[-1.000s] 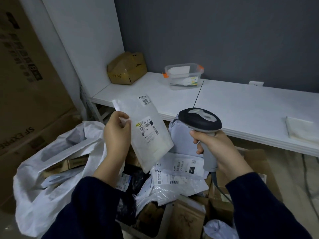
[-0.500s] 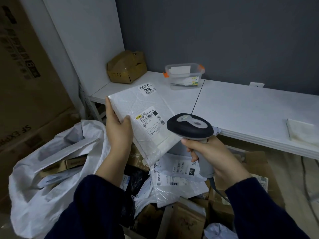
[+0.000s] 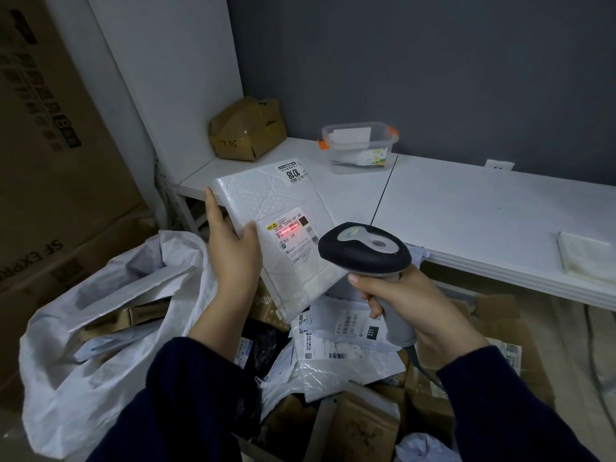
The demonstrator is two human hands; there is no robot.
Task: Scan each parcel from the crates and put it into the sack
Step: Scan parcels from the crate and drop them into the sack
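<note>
My left hand grips the left edge of a white bubble mailer, label side up, held above the crate. A red scan line glows across its shipping label. My right hand grips the handle of a black and grey barcode scanner, whose head points at that label from the right. Below both hands, the crate holds several white poly bags, a black bag and brown cardboard parcels. At the lower left the white sack stands open, with a few parcels inside.
A white table runs behind the crate, carrying a crumpled brown box, a clear plastic tub with orange clips and a folded white cloth. Large cardboard cartons stand at the left.
My left hand has turned the mailer flat with its label facing up. The scanner has moved left and closer to it, and the red scan line now lies on the label.
</note>
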